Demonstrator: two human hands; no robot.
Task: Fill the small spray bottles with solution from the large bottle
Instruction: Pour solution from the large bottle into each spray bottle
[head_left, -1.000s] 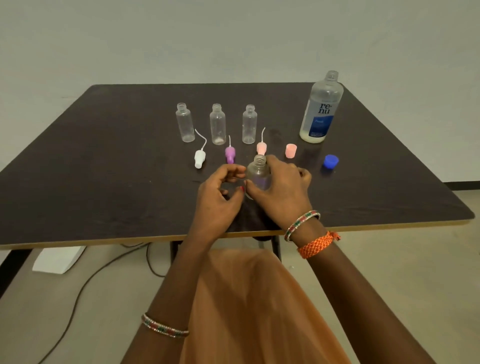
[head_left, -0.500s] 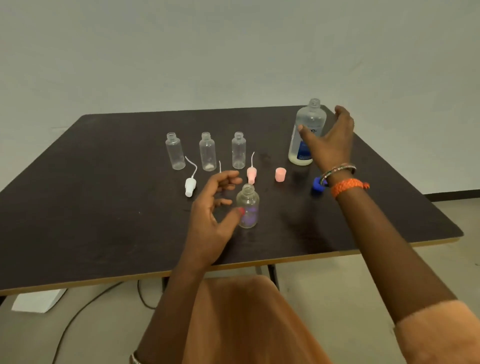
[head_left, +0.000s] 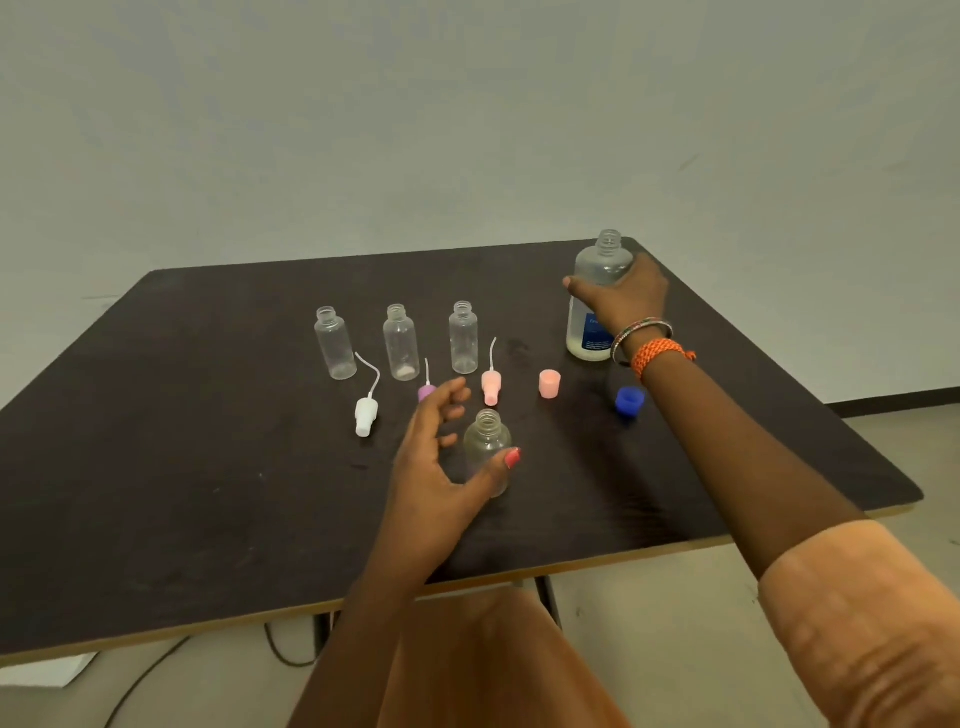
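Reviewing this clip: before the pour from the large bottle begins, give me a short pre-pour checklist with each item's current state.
1. Large bottle uncapped: ok, neck open, blue cap lies on the table.
2. Right hand grips the large bottle: ok, fingers wrapped round its upper body.
3. Target small bottle open and upright: ok.
4. Left hand steadies the target: cannot tell, thumb touches it, fingers look spread loose.
5. Solution left in the large bottle: cannot tell.
6. Pour path clear: ok, the pink spray top and pink cap lie low.
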